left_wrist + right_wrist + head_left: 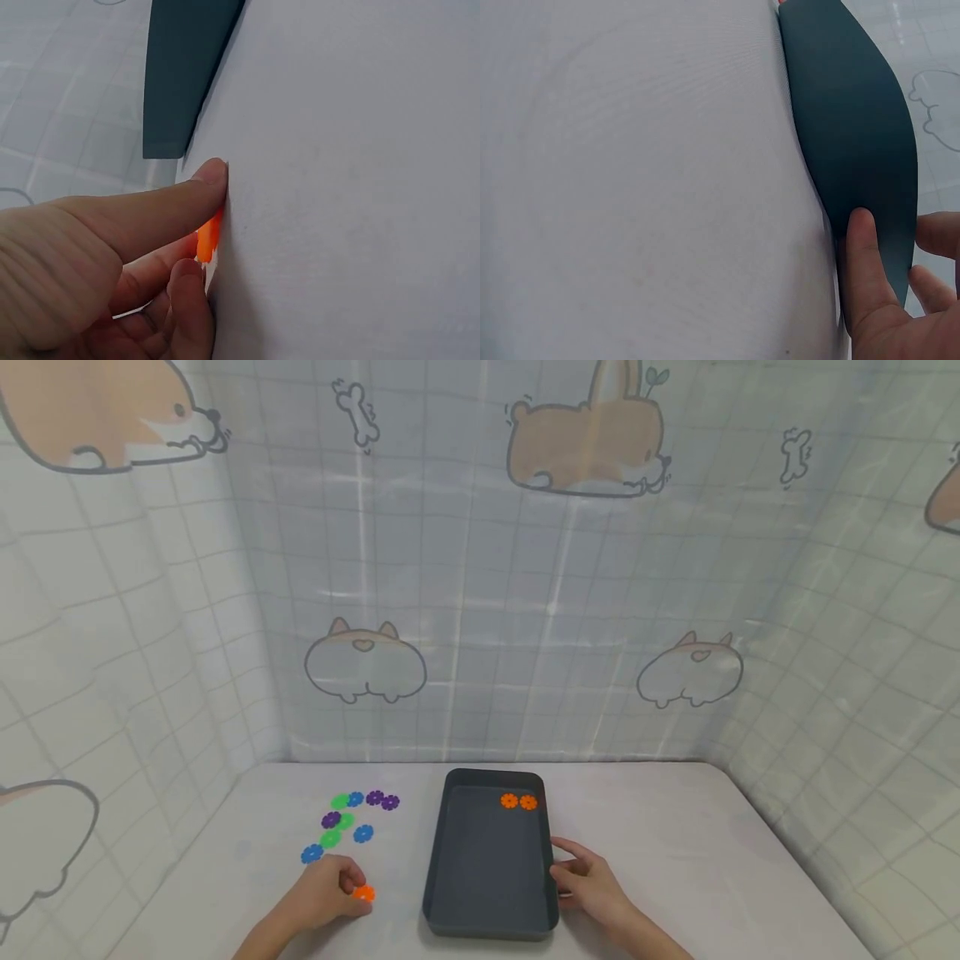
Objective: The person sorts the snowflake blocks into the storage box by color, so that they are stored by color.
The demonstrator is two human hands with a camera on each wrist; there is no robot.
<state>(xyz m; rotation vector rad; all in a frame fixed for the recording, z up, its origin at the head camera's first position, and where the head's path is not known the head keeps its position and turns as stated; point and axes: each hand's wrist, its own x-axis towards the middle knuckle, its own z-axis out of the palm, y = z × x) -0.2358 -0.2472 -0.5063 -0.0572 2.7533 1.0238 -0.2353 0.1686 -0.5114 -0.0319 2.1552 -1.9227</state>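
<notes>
My left hand (pixel 326 892) is low over the white table, pinching an orange flower-shaped disc (pixel 364 892) between thumb and fingers. In the left wrist view, the disc (pixel 209 238) shows edge-on below the thumb and close to the tabletop. A dark grey rectangular tray (pixel 487 877) stands right of that hand, with two orange flower-shaped discs (pixel 519 802) near its far right corner. Against the tray's right side, my right hand (pixel 592 885) rests with fingers fairly straight. One digit lies on the outer wall (pixel 855 127) in the right wrist view, while other fingertips touch near the rim.
Several purple discs (pixel 375 797), green discs (pixel 330 838) and blue discs (pixel 363 833) lie scattered beyond the left hand, some overlapping. A pale curtain (pixel 480 568) with a grid and cartoon animals encloses the table (pixel 660 827) at the back and both sides.
</notes>
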